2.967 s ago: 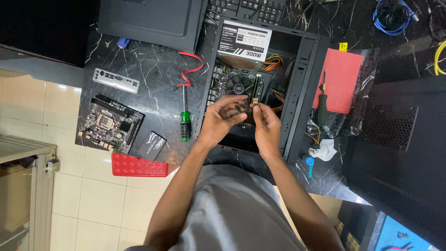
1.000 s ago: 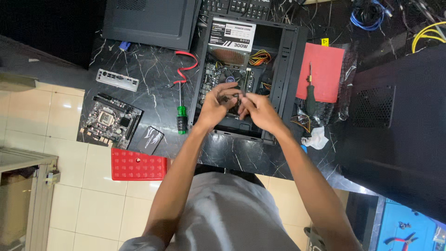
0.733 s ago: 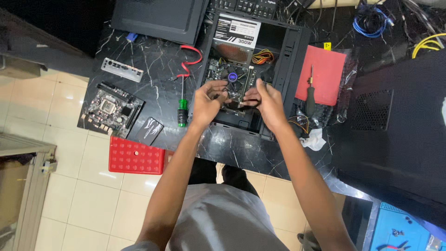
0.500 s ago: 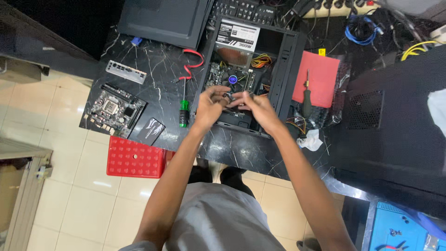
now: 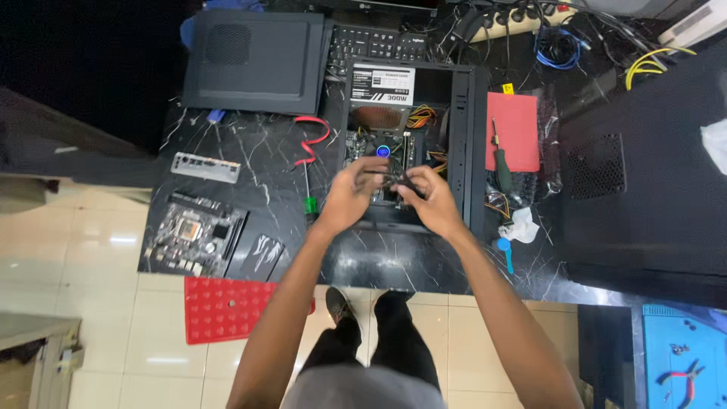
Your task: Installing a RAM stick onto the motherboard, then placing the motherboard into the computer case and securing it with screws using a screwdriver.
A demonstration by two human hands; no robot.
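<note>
An open black computer case point(image 5: 477, 151) lies flat on the dark marble table, with a power supply point(image 5: 382, 83) at its far end and a motherboard point(image 5: 379, 151) inside. Over the case's near part, my left hand point(image 5: 352, 193) and my right hand point(image 5: 430, 198) meet, fingers curled around a small dark part with thin cables point(image 5: 395, 182). What exactly the part is cannot be made out. Both hands hover just above the motherboard.
A green-handled screwdriver point(image 5: 309, 193) and a red cable point(image 5: 312, 136) lie left of the case. A spare motherboard point(image 5: 193, 235), a metal port plate point(image 5: 204, 167) and a red tray point(image 5: 227, 307) sit at the left. A red pad point(image 5: 513, 132), another screwdriver point(image 5: 501, 170) and a black panel point(image 5: 254, 60) lie nearby.
My hands stay together over the case, holding the small part. The view has shifted and widened, so the table appears lower in the frame.
</note>
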